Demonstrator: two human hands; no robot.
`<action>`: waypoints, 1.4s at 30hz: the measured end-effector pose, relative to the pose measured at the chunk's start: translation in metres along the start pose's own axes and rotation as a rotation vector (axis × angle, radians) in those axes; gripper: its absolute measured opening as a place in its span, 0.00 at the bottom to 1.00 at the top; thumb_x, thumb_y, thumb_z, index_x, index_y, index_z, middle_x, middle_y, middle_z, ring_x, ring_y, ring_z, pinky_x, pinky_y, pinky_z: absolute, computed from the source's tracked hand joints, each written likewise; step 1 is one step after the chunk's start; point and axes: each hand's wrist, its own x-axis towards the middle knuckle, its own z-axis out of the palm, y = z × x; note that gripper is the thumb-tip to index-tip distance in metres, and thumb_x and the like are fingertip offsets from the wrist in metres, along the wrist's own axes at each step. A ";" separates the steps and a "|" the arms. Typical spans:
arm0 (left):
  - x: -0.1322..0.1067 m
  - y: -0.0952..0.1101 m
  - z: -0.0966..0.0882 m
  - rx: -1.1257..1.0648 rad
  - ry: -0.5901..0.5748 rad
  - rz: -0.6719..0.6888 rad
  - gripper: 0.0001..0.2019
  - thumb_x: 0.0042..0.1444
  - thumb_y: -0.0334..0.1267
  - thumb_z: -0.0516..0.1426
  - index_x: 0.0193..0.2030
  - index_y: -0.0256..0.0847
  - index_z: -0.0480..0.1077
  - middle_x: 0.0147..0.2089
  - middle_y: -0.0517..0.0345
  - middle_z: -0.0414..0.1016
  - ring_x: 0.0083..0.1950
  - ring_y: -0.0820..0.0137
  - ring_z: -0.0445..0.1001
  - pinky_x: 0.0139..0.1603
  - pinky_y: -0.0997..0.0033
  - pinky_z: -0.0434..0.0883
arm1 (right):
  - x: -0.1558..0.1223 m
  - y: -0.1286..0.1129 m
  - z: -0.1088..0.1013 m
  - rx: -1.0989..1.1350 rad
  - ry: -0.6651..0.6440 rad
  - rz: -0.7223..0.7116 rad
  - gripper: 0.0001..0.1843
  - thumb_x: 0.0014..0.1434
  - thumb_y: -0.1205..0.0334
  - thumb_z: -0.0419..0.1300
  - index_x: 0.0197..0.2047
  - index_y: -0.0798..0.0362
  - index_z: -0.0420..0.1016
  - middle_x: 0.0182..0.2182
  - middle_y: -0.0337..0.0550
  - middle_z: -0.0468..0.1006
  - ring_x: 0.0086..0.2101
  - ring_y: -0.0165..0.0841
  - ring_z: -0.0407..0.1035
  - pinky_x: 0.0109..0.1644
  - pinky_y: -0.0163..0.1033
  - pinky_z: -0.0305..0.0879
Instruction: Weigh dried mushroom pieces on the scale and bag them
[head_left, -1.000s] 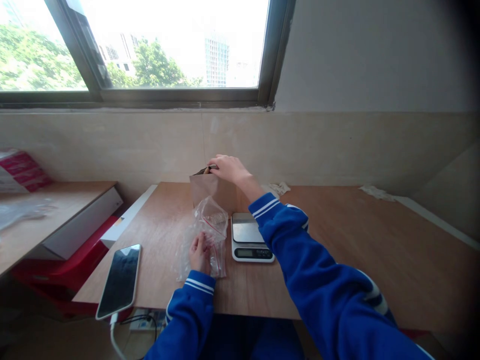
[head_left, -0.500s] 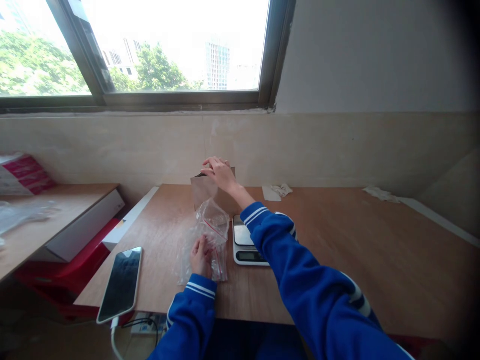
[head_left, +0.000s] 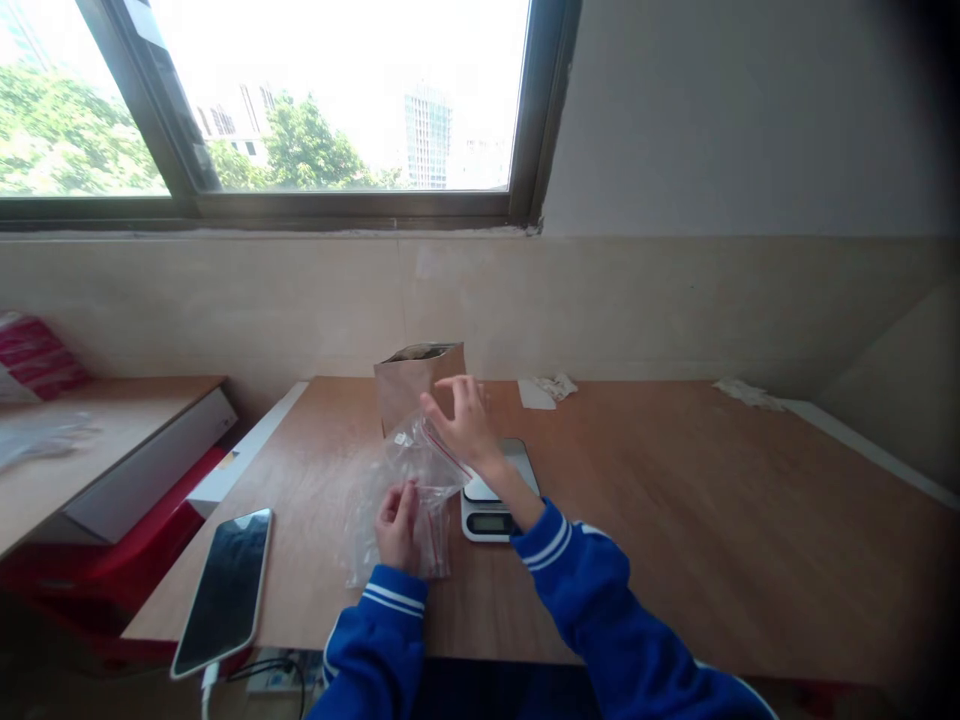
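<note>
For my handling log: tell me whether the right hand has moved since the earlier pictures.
Yes. The right hand is now off the top of the kraft paper bag, lower and nearer the person, in front of the bag and just above the kitchen scale.

We're noting matt, lightly creased kraft-paper bag (head_left: 417, 388) near bench's back edge; thin, glossy clear plastic zip bag (head_left: 420, 468) crinkling toward front edge; smooth satin wood bench top (head_left: 675, 540); brushed metal scale platform (head_left: 523, 462) on smooth white plastic scale body (head_left: 480, 528); glossy phone glass (head_left: 223, 590); soft blue cloth sleeve (head_left: 577, 570).
</note>
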 end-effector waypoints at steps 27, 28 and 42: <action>-0.036 0.083 0.028 0.729 0.030 0.426 0.19 0.55 0.48 0.56 0.48 0.45 0.56 0.28 0.67 0.63 0.22 0.76 0.64 0.23 0.78 0.61 | -0.130 0.007 0.007 0.633 -0.029 0.531 0.17 0.62 0.46 0.50 0.45 0.51 0.57 0.20 0.30 0.66 0.18 0.27 0.57 0.21 0.31 0.52; -0.033 0.089 0.023 0.775 0.083 0.485 0.16 0.57 0.49 0.54 0.48 0.45 0.58 0.27 0.67 0.62 0.22 0.76 0.63 0.23 0.78 0.61 | -0.134 0.009 0.004 0.589 -0.017 0.490 0.16 0.63 0.48 0.49 0.46 0.51 0.58 0.19 0.30 0.65 0.18 0.28 0.58 0.22 0.31 0.53; -0.008 0.071 0.011 1.678 -0.036 0.781 0.21 0.60 0.50 0.50 0.58 0.51 0.68 0.72 0.49 0.42 0.72 0.49 0.37 0.66 0.41 0.40 | -0.183 0.084 -0.069 -0.166 -0.164 0.357 0.20 0.62 0.67 0.44 0.49 0.48 0.74 0.45 0.42 0.79 0.42 0.37 0.74 0.45 0.38 0.66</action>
